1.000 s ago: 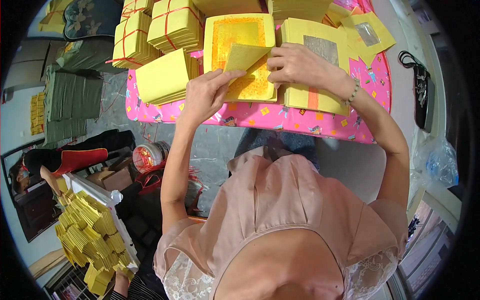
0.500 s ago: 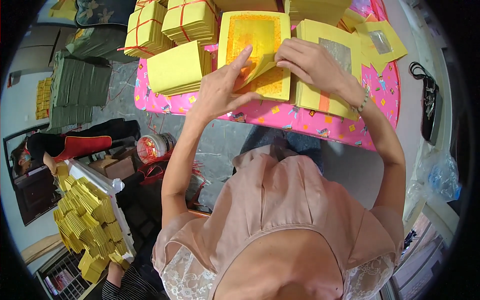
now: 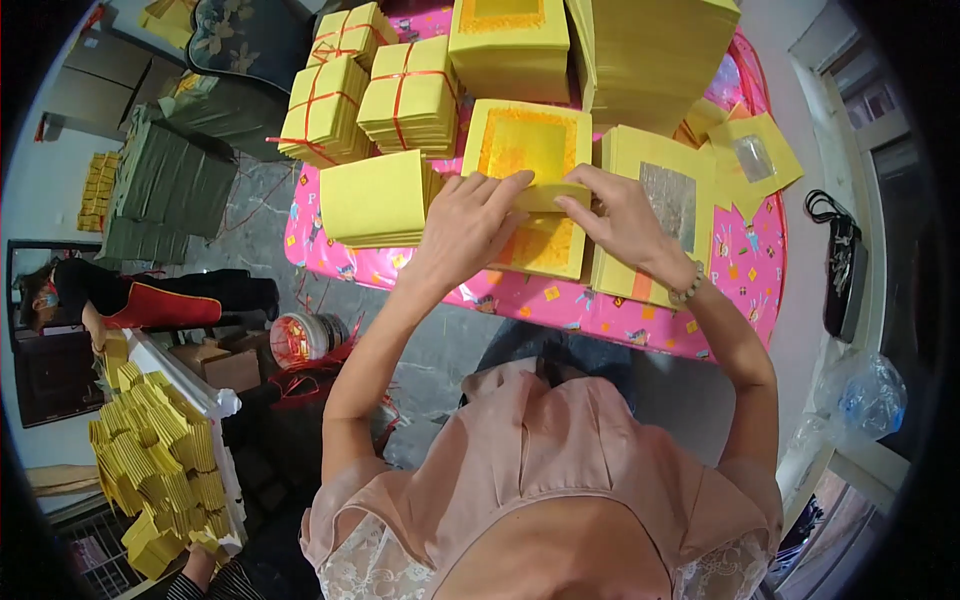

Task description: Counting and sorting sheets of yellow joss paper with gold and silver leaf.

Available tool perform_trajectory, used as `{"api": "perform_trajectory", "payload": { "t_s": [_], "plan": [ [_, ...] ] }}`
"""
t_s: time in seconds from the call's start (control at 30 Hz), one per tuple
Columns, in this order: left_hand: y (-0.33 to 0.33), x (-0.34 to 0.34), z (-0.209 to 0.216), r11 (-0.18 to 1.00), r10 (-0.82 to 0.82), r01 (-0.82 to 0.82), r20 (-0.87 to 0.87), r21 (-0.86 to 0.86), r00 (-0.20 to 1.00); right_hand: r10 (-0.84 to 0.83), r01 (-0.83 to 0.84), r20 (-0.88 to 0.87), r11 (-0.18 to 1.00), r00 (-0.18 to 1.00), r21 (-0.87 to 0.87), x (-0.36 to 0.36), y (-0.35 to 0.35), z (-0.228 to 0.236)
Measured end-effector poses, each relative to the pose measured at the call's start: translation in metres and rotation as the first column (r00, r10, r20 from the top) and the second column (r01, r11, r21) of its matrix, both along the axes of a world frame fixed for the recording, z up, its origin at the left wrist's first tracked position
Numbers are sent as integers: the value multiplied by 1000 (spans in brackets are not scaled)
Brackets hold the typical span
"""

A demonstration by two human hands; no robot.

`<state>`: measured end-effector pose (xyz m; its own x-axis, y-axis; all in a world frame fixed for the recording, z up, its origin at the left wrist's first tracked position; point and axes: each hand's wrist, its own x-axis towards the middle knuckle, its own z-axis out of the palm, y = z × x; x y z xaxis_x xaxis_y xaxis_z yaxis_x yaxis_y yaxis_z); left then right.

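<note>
A stack of yellow paper sheets with orange-and-gold printed middles (image 3: 530, 138) lies in front of me on the table. The top sheet's near part is turned up into a folded flap (image 3: 550, 198). My left hand (image 3: 468, 222) is closed at the flap's left end, index finger along its edge and thumb below. At the right end, my right hand (image 3: 622, 218) pinches the flap between thumb and bent index finger; a beaded bracelet is on that wrist. Beside my left hand sits a pile of folded yellow paper (image 3: 372, 200). A stack of silver-patched yellow sheets (image 3: 668, 205) lies under my right hand.
Red-tied yellow paper bundles (image 3: 405, 95) and tall paper stacks (image 3: 650, 50) stand farther back on the pink-covered table (image 3: 610, 318). Loose sheets (image 3: 752, 150) lie at right. On the left, another person (image 3: 165, 298) bends by a table heaped with yellow paper (image 3: 160, 450); a bucket (image 3: 300, 338) stands between.
The lifted corner of the top sheet is now a flatter fold across the stack. My left fingers have closed in toward it. The whole view has shifted, with the table lower in the picture.
</note>
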<state>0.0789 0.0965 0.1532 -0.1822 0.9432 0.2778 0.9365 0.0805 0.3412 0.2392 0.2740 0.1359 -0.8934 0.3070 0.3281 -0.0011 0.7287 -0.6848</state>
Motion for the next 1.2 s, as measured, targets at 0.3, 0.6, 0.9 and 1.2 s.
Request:
{"api": "perform_trajectory", "payload": {
  "t_s": [0.3, 0.6, 0.9, 1.2],
  "plan": [
    [27, -5, -31, 987, -23, 53, -196, 151, 980, -266, 295, 132, 898, 955, -327, -40, 57, -19],
    [51, -7, -51, 1000, 9, -12, -146, -20, 989, -322, 330, 229, 944, 918, 3, -63, 77, -20],
    [53, -7, -53, 999, 10, -15, -128, -36, 992, -204, 174, 76, 942, 976, 288, -85, 81, -26],
    [53, -10, -56, 999, 1, -5, -92, -44, 996, -107, 66, 266, 985, 958, 158, -94, 83, -36]
  ]
}}
